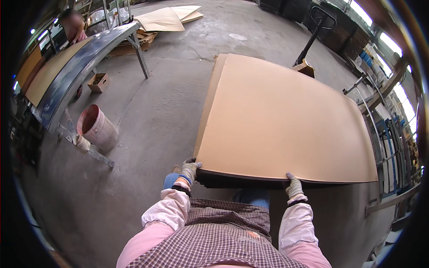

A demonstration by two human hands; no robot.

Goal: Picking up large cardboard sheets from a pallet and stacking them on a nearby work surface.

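A large tan sheet (286, 120) lies flat on top of a stack of sheets in front of me, whose dark edges (232, 179) show below its near side. My left hand (191, 169), in a striped work glove, is closed on the sheet's near left corner. Along the same near edge, further right, my gloved right hand (294, 185) grips the sheet with the thumb on top. The fingers of both hands are hidden under the edge. More tan layers show along the stack's left side.
A pallet jack handle (315, 35) stands beyond the stack. On the left are a long metal-framed table (89, 53), a pinkish bucket (100, 129) and a small cardboard box (99, 82). Another person (73, 29) is behind that table. Loose tan sheets (161, 18) lie farther back; metal racks (389, 156) line the right.
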